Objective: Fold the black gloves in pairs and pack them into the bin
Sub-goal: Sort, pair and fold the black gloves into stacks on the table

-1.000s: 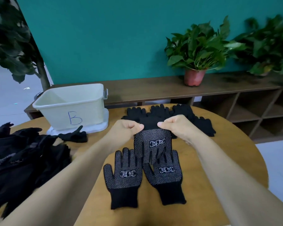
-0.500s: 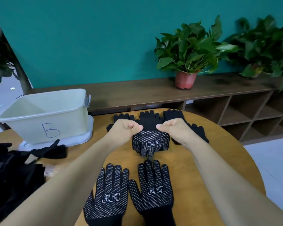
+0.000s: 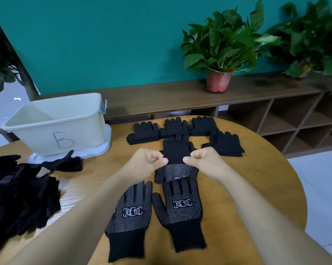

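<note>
Now we pinch the pair (image 3: 177, 161) in both hands (image 3: 145, 162) (image 3: 206, 161), mid-fold; next, we judge, it joins the folded row (image 3: 173, 129) before the bin (image 3: 54, 123).

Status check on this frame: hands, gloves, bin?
Left hand and right hand both pinching the half-folded pair. Four folded pairs wait behind. Bin looks empty, path clear.

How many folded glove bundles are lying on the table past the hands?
4: left bundle, middle bundle and right bundle in a back row, one nearer at right. Another pair is in the hands.
</note>
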A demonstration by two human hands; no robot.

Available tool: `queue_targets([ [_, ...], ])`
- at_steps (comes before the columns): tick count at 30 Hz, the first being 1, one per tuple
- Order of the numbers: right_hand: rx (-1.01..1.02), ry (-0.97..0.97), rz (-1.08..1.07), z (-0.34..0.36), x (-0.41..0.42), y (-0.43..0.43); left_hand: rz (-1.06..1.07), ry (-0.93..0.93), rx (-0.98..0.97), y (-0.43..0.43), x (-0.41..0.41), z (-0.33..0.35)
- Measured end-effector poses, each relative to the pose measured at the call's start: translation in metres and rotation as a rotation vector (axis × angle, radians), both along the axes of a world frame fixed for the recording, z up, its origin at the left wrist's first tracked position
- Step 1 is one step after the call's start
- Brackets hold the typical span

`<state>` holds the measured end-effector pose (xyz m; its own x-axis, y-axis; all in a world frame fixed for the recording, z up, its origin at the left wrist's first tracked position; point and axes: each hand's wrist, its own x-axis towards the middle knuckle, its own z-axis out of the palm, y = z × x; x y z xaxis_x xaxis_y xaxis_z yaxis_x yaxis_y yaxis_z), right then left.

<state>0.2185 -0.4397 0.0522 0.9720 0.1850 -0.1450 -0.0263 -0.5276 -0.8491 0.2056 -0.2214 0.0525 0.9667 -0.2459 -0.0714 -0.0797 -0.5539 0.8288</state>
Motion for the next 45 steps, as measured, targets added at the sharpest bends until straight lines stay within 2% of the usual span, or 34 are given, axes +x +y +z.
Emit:
queue_targets([
  [2,-0.079,-0.027,0.049,-0.011,-0.017,-0.004,-0.039,0.006,0.017,0.0,-0.021,-0.007],
  [4,-0.156,-0.059,0.071,-0.031,-0.04,-0.008,-0.081,-0.049,0.148,0.0,-0.044,-0.026],
  [7,-0.27,-0.138,0.067,-0.058,-0.074,-0.012,-0.079,-0.336,0.38,0.003,-0.07,-0.066],
  [11,-0.389,-0.364,0.19,-0.078,-0.092,-0.015,-0.103,-0.536,0.478,0.004,-0.09,-0.099],
  [20,-0.463,-0.524,0.261,-0.093,-0.103,-0.021,-0.048,-0.715,0.441,-0.004,-0.108,-0.106],
  [24,-0.474,-0.519,0.278,-0.094,-0.103,-0.022,-0.074,-0.8,0.467,-0.006,-0.111,-0.105],
  [36,-0.491,-0.692,0.282,-0.097,-0.117,-0.018,-0.103,-0.907,0.532,-0.008,-0.119,-0.108],
  [45,-0.497,-0.698,0.296,-0.099,-0.121,-0.021,-0.135,-0.969,0.573,-0.011,-0.119,-0.104],
])
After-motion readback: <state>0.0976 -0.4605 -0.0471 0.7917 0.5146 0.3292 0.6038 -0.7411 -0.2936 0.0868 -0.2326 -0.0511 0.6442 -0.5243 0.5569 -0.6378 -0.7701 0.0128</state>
